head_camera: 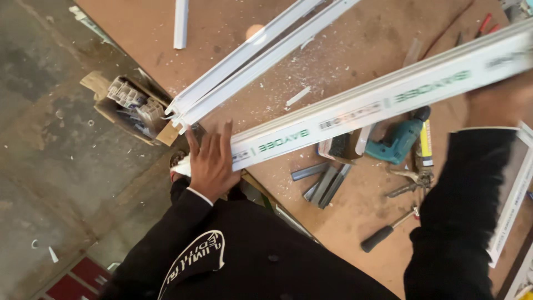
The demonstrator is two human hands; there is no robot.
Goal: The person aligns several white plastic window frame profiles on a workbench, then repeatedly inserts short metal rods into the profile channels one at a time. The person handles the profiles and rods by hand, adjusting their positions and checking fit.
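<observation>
A long white plastic profile with green print lies slanted across the brown workbench. My left hand grips its near end at the bench's edge, fingers spread over the top. My right hand holds the same profile farther along at the right, blurred. Both sleeves are black.
Two more white profiles lie slanted above. On the bench sit a teal power drill, a hammer, pliers, short grey metal pieces and white shavings. A cardboard box of offcuts stands on the concrete floor. A white frame lies at right.
</observation>
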